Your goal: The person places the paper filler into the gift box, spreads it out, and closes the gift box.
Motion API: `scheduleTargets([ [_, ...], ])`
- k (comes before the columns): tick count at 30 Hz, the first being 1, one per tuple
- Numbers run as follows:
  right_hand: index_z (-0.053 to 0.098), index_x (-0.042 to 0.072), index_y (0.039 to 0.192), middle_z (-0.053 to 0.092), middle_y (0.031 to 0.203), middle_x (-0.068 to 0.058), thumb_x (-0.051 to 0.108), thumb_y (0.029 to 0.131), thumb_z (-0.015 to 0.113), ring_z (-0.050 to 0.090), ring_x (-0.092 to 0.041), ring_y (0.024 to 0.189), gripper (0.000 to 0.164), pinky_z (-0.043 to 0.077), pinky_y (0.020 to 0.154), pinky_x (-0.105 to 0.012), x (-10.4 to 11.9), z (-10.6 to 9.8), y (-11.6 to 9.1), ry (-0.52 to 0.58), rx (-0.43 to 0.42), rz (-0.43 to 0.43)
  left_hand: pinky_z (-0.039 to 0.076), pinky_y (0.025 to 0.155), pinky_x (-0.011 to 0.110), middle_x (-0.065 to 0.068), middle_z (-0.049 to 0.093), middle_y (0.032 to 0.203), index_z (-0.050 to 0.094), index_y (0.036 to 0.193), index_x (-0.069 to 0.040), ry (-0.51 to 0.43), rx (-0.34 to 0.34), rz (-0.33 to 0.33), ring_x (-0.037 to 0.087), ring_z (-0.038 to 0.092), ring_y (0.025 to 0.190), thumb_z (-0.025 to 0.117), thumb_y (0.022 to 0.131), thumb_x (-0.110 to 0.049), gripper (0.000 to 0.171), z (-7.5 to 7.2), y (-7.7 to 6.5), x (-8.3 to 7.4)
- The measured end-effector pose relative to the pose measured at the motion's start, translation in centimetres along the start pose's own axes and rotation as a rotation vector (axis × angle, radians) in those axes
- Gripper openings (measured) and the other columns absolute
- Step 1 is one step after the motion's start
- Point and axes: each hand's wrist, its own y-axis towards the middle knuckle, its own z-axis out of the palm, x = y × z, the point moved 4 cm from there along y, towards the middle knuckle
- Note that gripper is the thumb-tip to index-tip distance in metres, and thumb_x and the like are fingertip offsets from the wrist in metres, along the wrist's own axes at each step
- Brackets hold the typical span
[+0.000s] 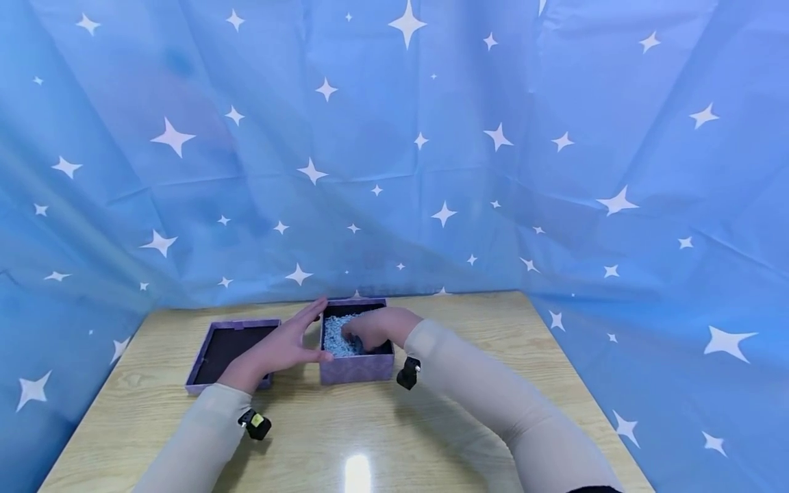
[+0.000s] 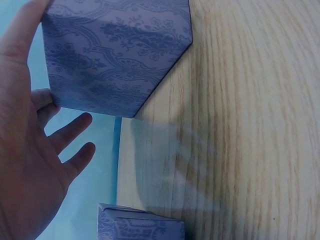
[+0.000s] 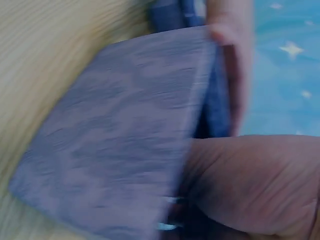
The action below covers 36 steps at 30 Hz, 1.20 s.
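A purple patterned box, dark inside, stands at the back of the table, with light blue shredded paper in it. My left hand holds the box's left side, thumb at the near corner and fingers at the far one. In the left wrist view, the other fingers spread beside the patterned wall. Over the near wall, my right hand reaches down into the paper. Its fingertips are hidden, and a dark patch under them is too unclear to name.
Left of the box lies its matching purple lid, dark inside face up, partly behind my left hand. A wood-grain table carries both. Blue star-printed cloth hangs close behind the box.
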Motion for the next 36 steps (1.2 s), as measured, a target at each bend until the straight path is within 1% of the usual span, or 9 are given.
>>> scheduleTargets([
  [3, 0.065, 0.017, 0.142, 0.069, 0.125, 0.0, 0.011, 0.106, 0.077, 0.065, -0.016, 0.101, 0.039, 0.053, 0.083, -0.032, 0.2, -0.8, 0.0, -0.021, -0.074, -0.054, 0.024, 0.126, 0.074, 0.001, 0.005, 0.186, 0.011, 0.18, -0.029, -0.01, 0.004, -0.001, 0.04, 0.014, 0.169, 0.086, 0.094, -0.055, 0.117, 0.0, 0.0, 0.0],
  [6, 0.064, 0.021, 0.149, 0.067, 0.143, -0.002, 0.026, 0.101, 0.086, 0.067, -0.017, 0.12, 0.052, 0.057, 0.095, -0.033, 0.8, -1.2, 0.2, -0.075, -0.161, -0.046, 0.025, 0.126, 0.075, 0.0, 0.005, 0.186, 0.011, 0.18, -0.031, -0.025, 0.007, -0.007, 0.04, 0.013, 0.169, 0.087, 0.094, -0.056, 0.117, 0.1, -0.1, 0.1],
  [10, 0.055, 0.027, 0.165, 0.046, 0.172, -0.002, 0.035, 0.104, 0.082, 0.05, -0.024, 0.154, 0.067, 0.047, 0.121, -0.04, 1.2, -0.6, 1.1, -0.161, -0.219, 0.018, 0.024, 0.126, 0.075, 0.0, 0.006, 0.186, 0.012, 0.18, -0.031, -0.026, 0.005, -0.004, 0.04, 0.013, 0.169, 0.086, 0.095, -0.056, 0.116, 0.1, -0.1, 0.2],
  [16, 0.046, 0.027, 0.171, 0.04, 0.176, -0.002, 0.023, 0.114, 0.065, 0.041, -0.026, 0.16, 0.06, 0.037, 0.128, -0.044, 0.8, 1.2, 2.5, -0.224, -0.229, 0.067, 0.023, 0.127, 0.073, 0.001, 0.007, 0.186, 0.012, 0.18, -0.03, -0.027, 0.01, 0.007, 0.039, 0.013, 0.169, 0.086, 0.094, -0.057, 0.116, 0.2, 0.1, 0.1],
  [20, 0.049, 0.025, 0.17, 0.044, 0.174, -0.004, 0.028, 0.111, 0.072, 0.046, -0.026, 0.157, 0.063, 0.041, 0.126, -0.043, 0.7, 1.1, 2.6, -0.232, -0.259, 0.022, 0.024, 0.127, 0.074, -0.002, 0.006, 0.186, 0.012, 0.18, -0.031, -0.023, 0.007, -0.001, 0.039, 0.015, 0.168, 0.086, 0.094, -0.057, 0.117, 0.1, 0.0, 0.0],
  [24, 0.058, 0.02, 0.163, 0.052, 0.167, -0.003, 0.035, 0.102, 0.084, 0.052, -0.024, 0.151, 0.068, 0.047, 0.121, -0.042, 0.6, -0.2, 1.5, -0.106, -0.287, -0.062, 0.025, 0.126, 0.075, -0.002, 0.006, 0.186, 0.012, 0.18, -0.032, -0.034, 0.006, -0.002, 0.039, 0.014, 0.169, 0.087, 0.094, -0.055, 0.116, 0.0, -0.1, 0.2],
  [28, 0.07, 0.011, 0.139, 0.068, 0.139, -0.005, 0.023, 0.101, 0.086, 0.066, -0.019, 0.124, 0.044, 0.055, 0.102, -0.034, 0.8, -1.5, 0.5, 0.144, -0.289, -0.197, 0.028, 0.124, 0.075, -0.002, 0.005, 0.186, 0.011, 0.18, -0.033, -0.051, 0.009, -0.008, 0.04, 0.016, 0.168, 0.087, 0.095, -0.054, 0.116, 0.0, -0.1, 0.2],
  [32, 0.071, 0.005, 0.119, 0.07, 0.105, -0.005, 0.005, 0.103, 0.077, 0.061, -0.013, 0.087, 0.017, 0.052, 0.079, -0.027, 1.3, -1.2, 1.1, 0.35, -0.173, -0.323, 0.028, 0.124, 0.075, -0.003, 0.005, 0.186, 0.012, 0.18, -0.032, -0.056, 0.001, -0.014, 0.04, 0.017, 0.168, 0.087, 0.094, -0.055, 0.117, -0.1, -0.1, 0.3],
  [36, 0.072, 0.014, 0.114, 0.066, 0.097, 0.003, 0.005, 0.111, 0.062, 0.056, -0.009, 0.08, 0.013, 0.046, 0.075, -0.025, 1.5, 0.3, 2.3, 0.338, -0.07, -0.295, 0.026, 0.126, 0.074, -0.003, 0.004, 0.186, 0.012, 0.18, -0.03, -0.058, 0.006, -0.009, 0.039, 0.013, 0.169, 0.087, 0.094, -0.057, 0.117, 0.0, -0.1, 0.3],
])
